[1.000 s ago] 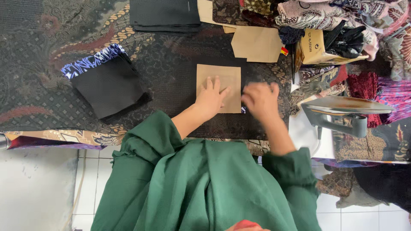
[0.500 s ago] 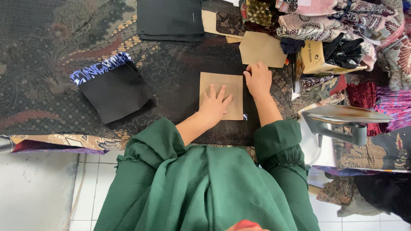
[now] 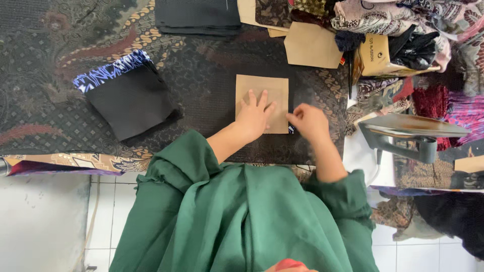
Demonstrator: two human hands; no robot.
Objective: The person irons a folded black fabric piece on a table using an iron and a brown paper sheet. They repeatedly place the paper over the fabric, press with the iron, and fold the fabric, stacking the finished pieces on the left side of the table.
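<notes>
Pressing flat, your left hand [image 3: 254, 115] lies fingers spread, released, on the square tan paper pattern piece [image 3: 262, 95] at the middle of the bench [image 3: 212, 95]. At 3 o'clock of it your right hand [image 3: 308, 121] is blurred at the paper's edge; whether its grip pinches anything cannot be told. Dark patterned cloth [image 3: 50, 100] covers the bench. A folded black fabric with a blue-white printed border [image 3: 126, 98] lies at 9 o'clock. A clothes iron [image 3: 411, 133] sits at 3 o'clock, fabric heaps [image 3: 428, 20] cut off at 1 o'clock. White floor tiles [image 3: 45, 221] show below.
</notes>
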